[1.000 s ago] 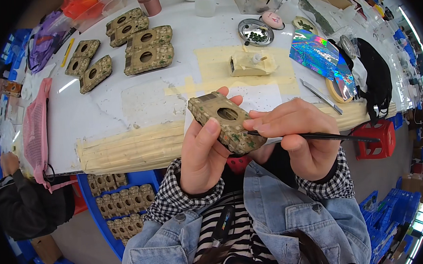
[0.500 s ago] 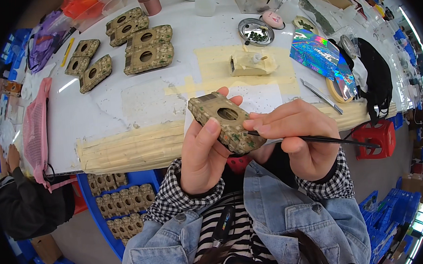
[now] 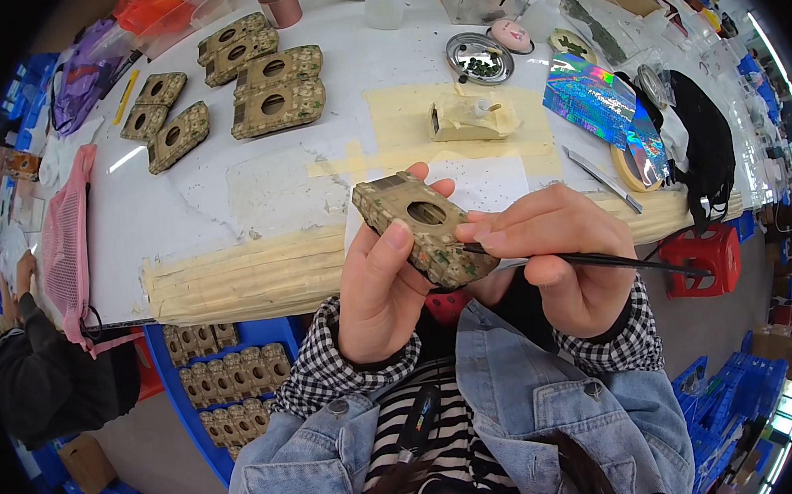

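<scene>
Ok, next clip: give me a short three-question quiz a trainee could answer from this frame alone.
1. True or false: the left hand holds the camouflage-patterned rectangular block with a round hole up off the white worktable.
2. What does the right hand hold? A) a thin black brush-like tool B) a pair of scissors C) a metal dish
3. Fill in: the tool's tip meets the block at its ___ edge, the one nearer the person.

Key:
1. True; thumb and fingers grip it above the table.
2. A.
3. Lower.
</scene>
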The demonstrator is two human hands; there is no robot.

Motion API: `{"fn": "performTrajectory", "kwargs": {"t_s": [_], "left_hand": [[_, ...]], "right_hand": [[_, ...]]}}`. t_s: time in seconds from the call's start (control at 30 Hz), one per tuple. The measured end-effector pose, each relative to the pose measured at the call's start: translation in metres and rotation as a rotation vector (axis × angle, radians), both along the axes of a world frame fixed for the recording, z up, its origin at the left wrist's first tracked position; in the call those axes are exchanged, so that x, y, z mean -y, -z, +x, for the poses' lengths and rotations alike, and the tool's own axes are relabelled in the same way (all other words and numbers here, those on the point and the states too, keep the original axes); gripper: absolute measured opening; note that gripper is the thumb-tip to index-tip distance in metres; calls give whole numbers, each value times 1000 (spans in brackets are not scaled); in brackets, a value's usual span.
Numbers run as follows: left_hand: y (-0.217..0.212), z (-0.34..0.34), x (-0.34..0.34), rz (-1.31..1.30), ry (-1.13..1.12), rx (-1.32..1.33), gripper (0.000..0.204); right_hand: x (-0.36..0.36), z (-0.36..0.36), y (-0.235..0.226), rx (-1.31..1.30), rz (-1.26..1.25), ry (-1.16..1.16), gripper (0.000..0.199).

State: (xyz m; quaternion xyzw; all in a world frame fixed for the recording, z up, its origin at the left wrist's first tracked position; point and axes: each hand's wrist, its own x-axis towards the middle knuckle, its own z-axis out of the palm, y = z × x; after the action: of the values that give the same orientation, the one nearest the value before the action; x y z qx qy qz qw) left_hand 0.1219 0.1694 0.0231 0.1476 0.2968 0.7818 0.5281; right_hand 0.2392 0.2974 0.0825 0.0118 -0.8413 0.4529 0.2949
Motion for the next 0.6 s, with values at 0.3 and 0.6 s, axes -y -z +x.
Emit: {"fn": "performTrajectory", "kwargs": {"t_s": [0.3, 0.6], "left_hand": [[1, 0, -1, -12, 4, 12, 64], [-5, 1, -1, -50, 45, 82, 59]], "right_hand": [[-1, 0, 1, -14, 16, -4, 21], [1, -1, 7, -77, 121, 21, 29]]}}
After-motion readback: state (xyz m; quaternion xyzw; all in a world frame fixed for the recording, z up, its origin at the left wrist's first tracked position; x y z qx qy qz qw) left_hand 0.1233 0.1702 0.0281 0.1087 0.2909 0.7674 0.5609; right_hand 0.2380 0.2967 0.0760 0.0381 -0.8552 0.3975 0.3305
